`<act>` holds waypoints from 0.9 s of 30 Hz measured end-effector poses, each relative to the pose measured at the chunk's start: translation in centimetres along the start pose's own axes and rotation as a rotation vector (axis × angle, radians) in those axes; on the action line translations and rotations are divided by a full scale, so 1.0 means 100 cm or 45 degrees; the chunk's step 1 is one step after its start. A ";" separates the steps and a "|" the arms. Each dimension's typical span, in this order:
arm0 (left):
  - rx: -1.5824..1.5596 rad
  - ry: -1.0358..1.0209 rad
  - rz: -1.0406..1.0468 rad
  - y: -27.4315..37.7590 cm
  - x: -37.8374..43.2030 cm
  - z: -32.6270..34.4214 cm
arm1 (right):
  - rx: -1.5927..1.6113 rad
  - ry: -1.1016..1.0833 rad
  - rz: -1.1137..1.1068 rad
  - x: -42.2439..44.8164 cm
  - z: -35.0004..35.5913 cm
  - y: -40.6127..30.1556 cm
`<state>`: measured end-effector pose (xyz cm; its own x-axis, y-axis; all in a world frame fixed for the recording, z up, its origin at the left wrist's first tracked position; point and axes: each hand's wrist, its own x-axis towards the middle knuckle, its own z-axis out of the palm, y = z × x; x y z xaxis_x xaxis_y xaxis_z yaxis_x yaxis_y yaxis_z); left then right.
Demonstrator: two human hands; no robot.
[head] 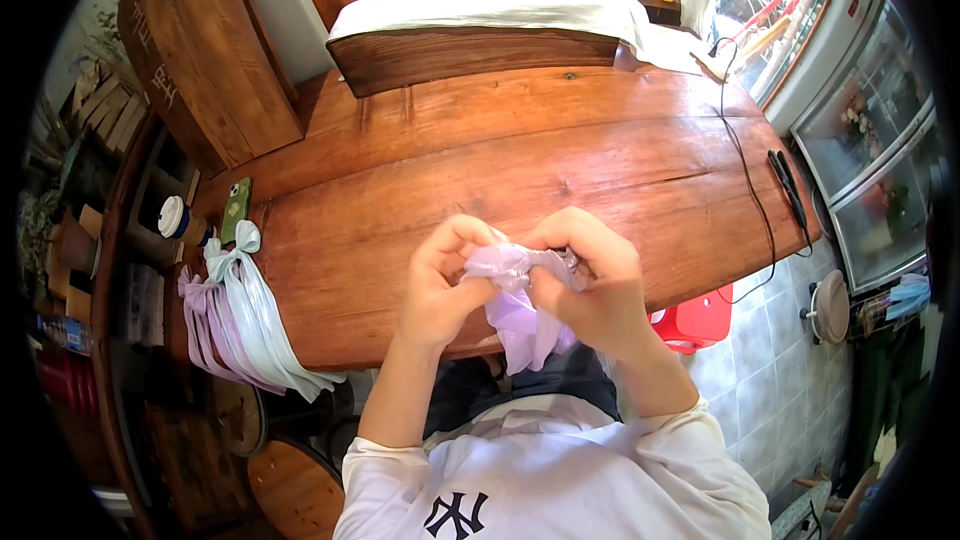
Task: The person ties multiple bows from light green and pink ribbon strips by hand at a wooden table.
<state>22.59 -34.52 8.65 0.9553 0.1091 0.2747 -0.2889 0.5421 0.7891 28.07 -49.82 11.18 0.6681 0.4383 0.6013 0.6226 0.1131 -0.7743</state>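
Both my hands pinch a gathered piece of shiny lilac fabric [517,315] just above the near edge of the wooden table [465,165]. My left hand [446,277] grips its left end between thumb and fingers. On the other side, my right hand [592,277] holds the bunched part, its thumb pressed into the folds. The loose end hangs down in front of my lap. At the table's left end lie a pale blue ribbon bow with long tails [255,300] and a lilac ribbon bow [206,322], tails drooping over the edge.
A lidded paper cup [176,217] and a phone in a green case [237,202] stand near the bows. To the right lie a black hair straightener [787,184] and its cord [739,142]. A cloth-covered wooden box [480,56] sits at the back. A red stool [701,319] is below.
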 end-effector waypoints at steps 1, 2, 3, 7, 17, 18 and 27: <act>0.204 0.171 0.040 0.002 -0.001 0.004 | 0.064 -0.033 0.183 0.000 -0.001 0.003; 0.204 0.170 0.039 0.002 0.001 -0.002 | 0.128 -0.066 0.363 0.001 -0.003 0.004; 0.628 0.031 0.306 0.003 0.004 -0.012 | 0.127 -0.065 0.363 0.001 -0.004 0.005; 1.004 -0.136 0.529 0.005 0.005 -0.018 | 0.302 -0.166 0.585 0.003 -0.007 0.004; 0.386 -0.153 0.149 0.002 0.000 -0.025 | 0.914 -0.212 0.786 0.006 -0.007 0.019; 0.395 -0.104 0.156 0.004 0.001 -0.022 | 0.912 -0.210 0.791 0.007 -0.008 0.019; 0.403 -0.212 0.150 0.000 0.008 -0.040 | 1.290 -0.357 0.933 0.004 -0.001 0.036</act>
<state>23.63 -31.05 6.67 0.8987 0.0042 0.4385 -0.4259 0.2464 0.8706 30.66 -49.33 8.69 0.5361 0.8441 0.0062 -0.5222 0.3374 -0.7833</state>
